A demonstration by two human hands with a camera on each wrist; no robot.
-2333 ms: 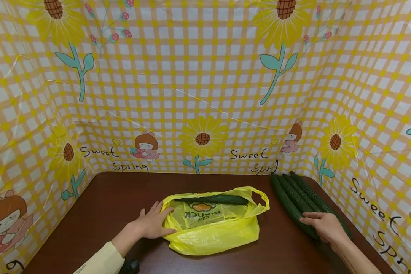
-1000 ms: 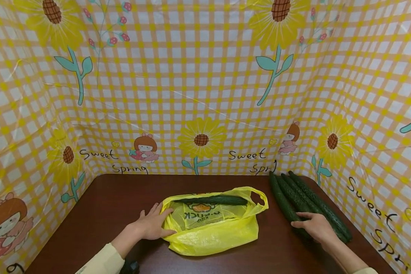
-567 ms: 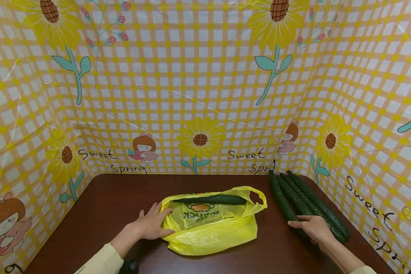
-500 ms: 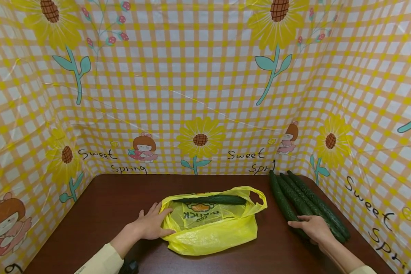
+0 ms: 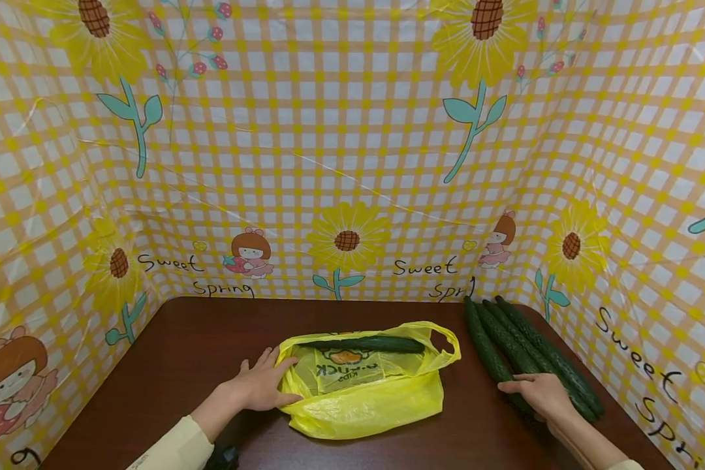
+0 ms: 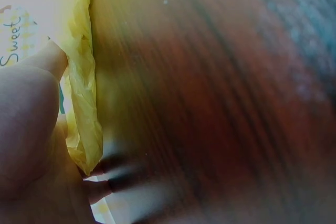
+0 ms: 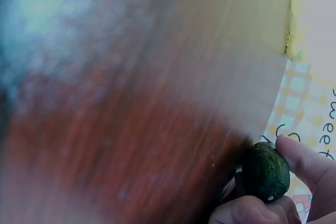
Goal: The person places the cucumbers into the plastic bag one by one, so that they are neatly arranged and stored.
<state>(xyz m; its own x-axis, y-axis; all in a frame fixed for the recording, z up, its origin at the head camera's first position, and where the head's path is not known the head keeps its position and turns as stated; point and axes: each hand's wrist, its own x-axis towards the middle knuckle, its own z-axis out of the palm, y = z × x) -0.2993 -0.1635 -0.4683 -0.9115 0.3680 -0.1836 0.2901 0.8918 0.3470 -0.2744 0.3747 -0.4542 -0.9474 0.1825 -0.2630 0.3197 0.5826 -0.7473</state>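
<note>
Since the earliest frame, the right hand (image 5: 543, 395) has shifted a little left, and the near end of the leftmost cucumber (image 5: 487, 346) has come away from the other cucumbers (image 5: 555, 359), opening a gap; the left hand (image 5: 258, 385) and the yellow bag (image 5: 370, 408) stay put. The head view hides much of the right hand's hold, but the right wrist view shows the cucumber's blunt, rounded end gripped between thumb and curled fingers, with a pale speck on its rim. The left hand is spread, its thumb and forefinger reaching apart over the left side of the bag's mouth; the left wrist view adds that fingertips also show past the lower edge of the crumpled film. The bag is thin, shiny, translucent plastic, lying on its side with a loop handle at right, and a printed duck motif shows through its mouth. One bagged cucumber (image 5: 382, 343) lies along the far side inside it. All the cucumbers are long, dark green and bumpy. The counter (image 5: 194, 346) is glossy reddish brown, walled left, right and far by a checked, sunflower-printed cloth (image 5: 294, 170). A pale sleeve (image 5: 176, 447) partly covers a dark object (image 5: 226, 457) at the near edge, too hidden to identify.
</note>
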